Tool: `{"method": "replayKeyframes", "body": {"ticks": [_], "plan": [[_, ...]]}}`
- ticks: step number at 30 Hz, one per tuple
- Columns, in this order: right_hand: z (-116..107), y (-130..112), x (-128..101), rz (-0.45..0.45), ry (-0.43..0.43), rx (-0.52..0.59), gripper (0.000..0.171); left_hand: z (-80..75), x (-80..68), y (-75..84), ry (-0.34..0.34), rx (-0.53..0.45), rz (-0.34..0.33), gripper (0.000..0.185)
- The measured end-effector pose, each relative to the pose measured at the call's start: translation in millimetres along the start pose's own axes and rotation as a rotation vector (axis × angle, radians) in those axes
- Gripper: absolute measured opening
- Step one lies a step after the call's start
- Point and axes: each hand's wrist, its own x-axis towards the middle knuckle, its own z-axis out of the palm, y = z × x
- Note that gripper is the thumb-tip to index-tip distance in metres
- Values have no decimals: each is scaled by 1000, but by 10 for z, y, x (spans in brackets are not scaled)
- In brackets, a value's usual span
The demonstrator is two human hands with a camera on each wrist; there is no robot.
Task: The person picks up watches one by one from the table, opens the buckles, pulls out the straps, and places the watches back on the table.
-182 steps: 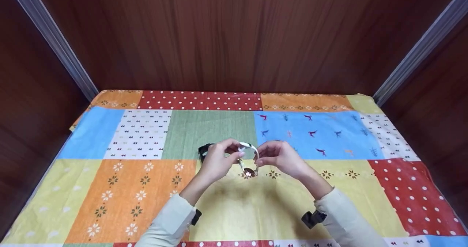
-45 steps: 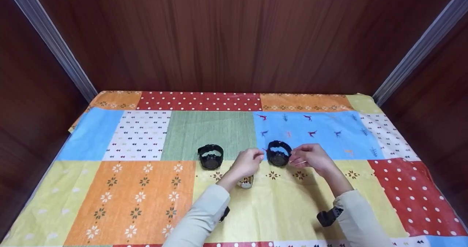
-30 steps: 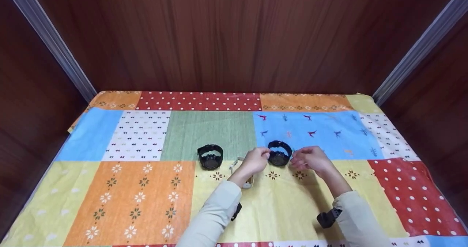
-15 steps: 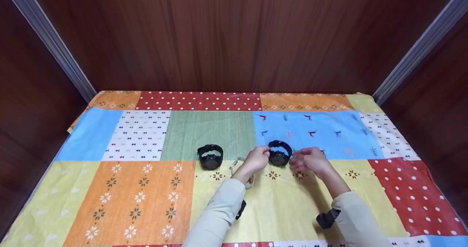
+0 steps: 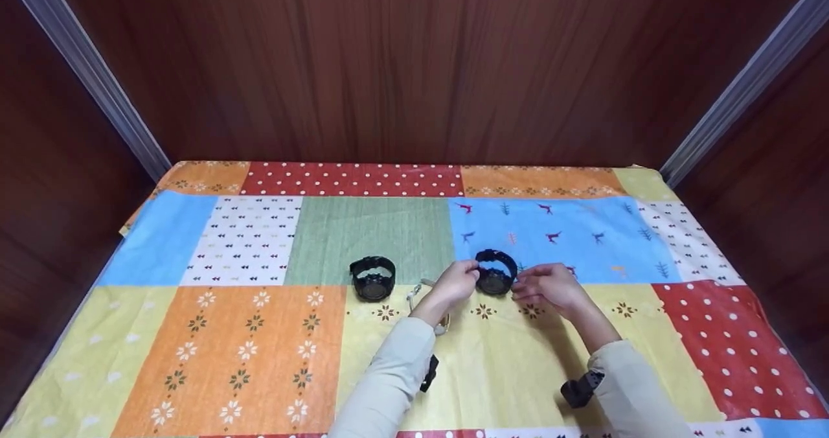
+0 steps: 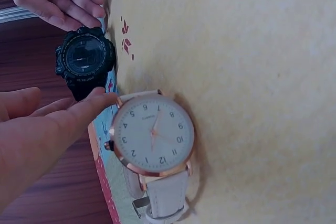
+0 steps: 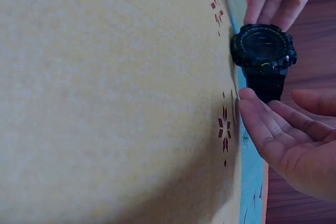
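Note:
A black digital watch (image 5: 495, 273) stands on the patchwork cloth (image 5: 259, 334) with its strap closed in a loop. My left hand (image 5: 458, 280) is at its left side and my right hand (image 5: 549, 285) at its right. In the left wrist view, my left hand's fingers (image 6: 79, 111) lie straight, one fingertip against the strap of the black watch (image 6: 84, 59). In the right wrist view, my right hand's fingers (image 7: 273, 127) lie straight beside the black watch (image 7: 264, 51). A white-strapped watch with a rose-gold case (image 6: 152, 137) lies face up below my left hand.
A second black watch (image 5: 374, 278) stands to the left on the cloth. Dark wooden walls (image 5: 414, 62) close in the back and both sides. The white watch (image 5: 420, 290) is mostly hidden by my left forearm in the head view.
Six seconds ago both hands held the white watch; it now lies on the cloth. Both hands have since closed in on the right black watch, the left sliding rightward.

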Motion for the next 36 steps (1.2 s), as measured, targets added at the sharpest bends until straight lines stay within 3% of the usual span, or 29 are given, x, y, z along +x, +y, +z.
{"method": "replayKeyframes", "body": {"ticks": [3, 7, 10, 14, 18, 23, 30, 36], "plan": [[-1, 1, -3, 3, -14, 19, 32, 20, 33, -49, 9, 20, 17, 37], [-112, 174, 140, 7, -32, 78, 28, 167, 469, -527, 39, 40, 83, 34], [-223, 364, 302, 8, -38, 108, 24, 188, 589, -646, 49, 11, 80, 30], [-204, 337, 285, 19, -32, 109, 20, 55, 171, -197, 98, 2, 14, 24], [-68, 94, 80, -1, -38, 82, 19, 13, -30, -18, 152, 20, 12, 20], [49, -125, -94, 6, -12, 46, 22, -1, -104, 31, 143, -16, 5, 22], [60, -243, -146, -19, -7, 60, 23, -52, -137, 83, 152, -54, -6, 29], [105, -333, -171, -40, -17, 72, 20, -147, -193, 137, 178, -234, -25, 24]]}}
